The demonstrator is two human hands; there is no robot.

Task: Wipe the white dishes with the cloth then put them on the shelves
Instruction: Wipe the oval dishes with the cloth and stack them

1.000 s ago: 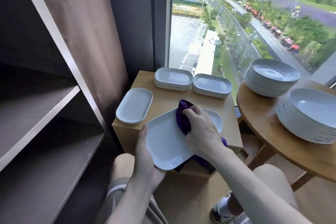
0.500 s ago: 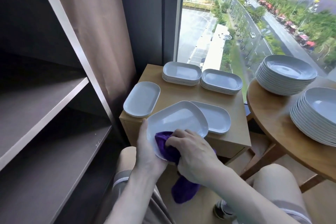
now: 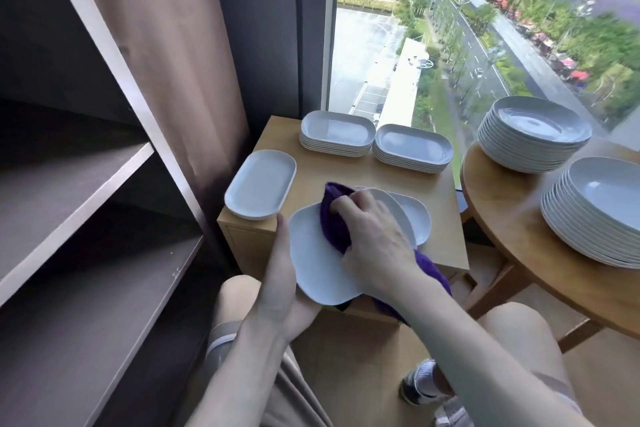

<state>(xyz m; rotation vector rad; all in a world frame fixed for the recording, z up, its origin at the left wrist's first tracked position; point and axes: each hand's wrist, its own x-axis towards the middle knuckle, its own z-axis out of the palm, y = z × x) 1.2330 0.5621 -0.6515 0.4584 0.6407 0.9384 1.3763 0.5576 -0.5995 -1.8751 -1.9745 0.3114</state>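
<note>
My left hand grips the near left edge of a white oblong dish, held tilted above the front of the small wooden cabinet. My right hand clutches a purple cloth and presses it on the dish's upper face; the cloth's tail hangs below my wrist. Another white dish lies flat on the cabinet, partly hidden behind the held one. The dark shelves stand at the left.
A single oblong dish lies at the cabinet's left edge. Two stacks of oblong dishes sit at its back. Two stacks of round plates stand on the round wooden table at right. A window lies behind.
My right hand with the cloth has moved from the dish's near end up to its far part. The dish stays in my left hand.
</note>
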